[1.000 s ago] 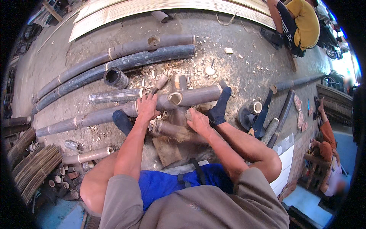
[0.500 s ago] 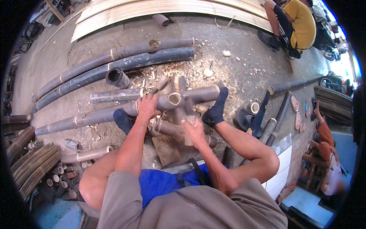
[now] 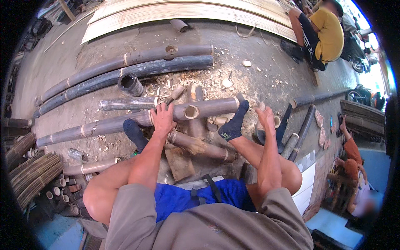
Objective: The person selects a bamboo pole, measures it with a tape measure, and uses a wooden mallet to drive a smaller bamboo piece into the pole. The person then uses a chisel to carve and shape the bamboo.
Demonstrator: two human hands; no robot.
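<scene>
A long brown bamboo pole (image 3: 100,126) lies across in front of me, with a round cut hole (image 3: 191,111) near its right end. My left hand (image 3: 162,118) grips the pole from above, left of the hole, fingers curled over its top. To the right, beyond my right foot, my right hand (image 3: 266,117) is closed around a pale wooden handle (image 3: 260,124); whatever it belongs to cannot be made out. That hand is apart from the pole, beside a short bamboo piece (image 3: 277,121) and a dark blade (image 3: 284,123). My socked feet (image 3: 234,121) flank the hole, touching or close to the pole.
Beneath the pole lie shorter bamboo lengths (image 3: 204,146) and a wooden block (image 3: 180,163). Wood chips (image 3: 200,75) cover the floor. Farther off are two long poles (image 3: 175,63) and slatted panels (image 3: 187,14). A person in yellow (image 3: 329,39) crouches far right; another sits at right.
My right hand has moved from in front of the hole out to the right, past my right foot, carrying the wooden handle. My left hand stays on the bamboo pole.
</scene>
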